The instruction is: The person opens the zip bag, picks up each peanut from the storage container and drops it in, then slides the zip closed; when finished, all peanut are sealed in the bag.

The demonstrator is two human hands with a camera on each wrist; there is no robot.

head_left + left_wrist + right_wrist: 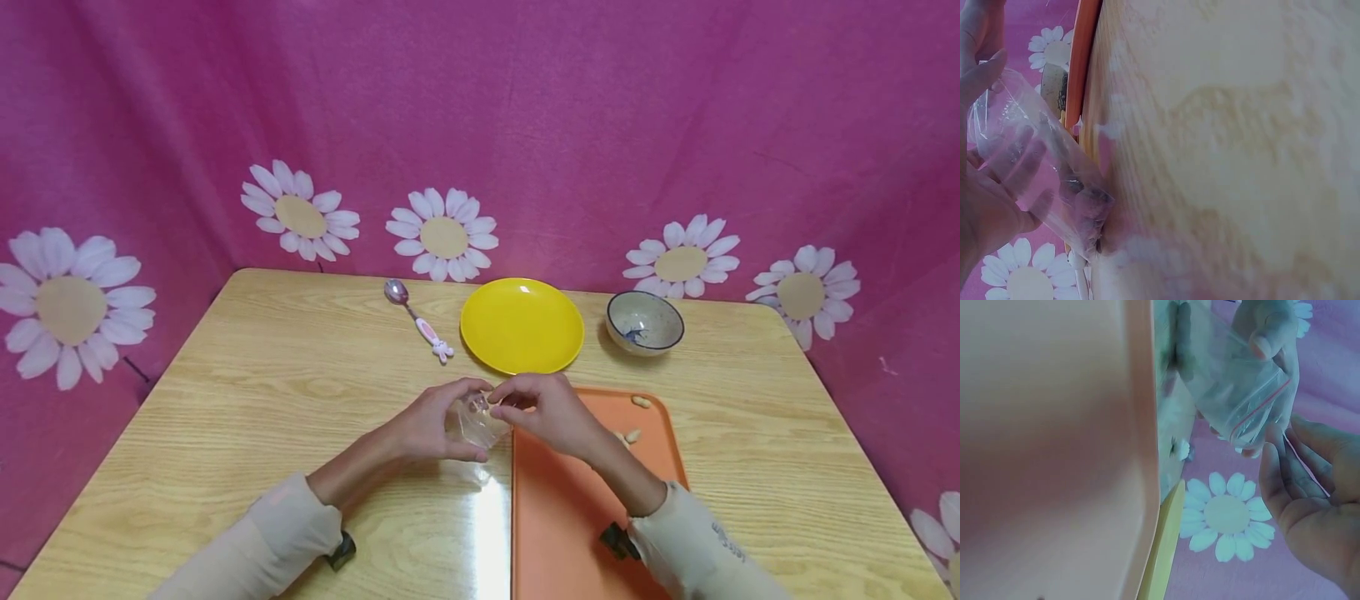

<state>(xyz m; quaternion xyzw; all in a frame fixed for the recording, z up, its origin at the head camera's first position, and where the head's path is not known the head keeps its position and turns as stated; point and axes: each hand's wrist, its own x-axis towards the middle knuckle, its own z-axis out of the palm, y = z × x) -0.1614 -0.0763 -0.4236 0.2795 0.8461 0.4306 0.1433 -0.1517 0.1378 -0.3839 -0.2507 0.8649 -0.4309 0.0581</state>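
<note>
A clear zip bag (477,422) with a red line along its mouth hangs above the table, left of the orange tray (555,508). My left hand (431,423) holds it, the thumb on one side and the fingers on the other. At the bag's upper edge, my right hand (551,414) pinches with thumb and curled fingertips. In the left wrist view, dark brownish shapes show through the low end of the bag (1019,119); what they are cannot be told. The right wrist view shows the right fingertips at the corner of the bag's mouth.
Several peanuts (632,436) lie on the tray's right part. Behind it are a yellow plate (522,325) and a bowl with a dark rim (645,322). A spoon with a pink rabbit handle (427,331) lies left of the plate. A pink flowered curtain (525,125) hangs behind the table.
</note>
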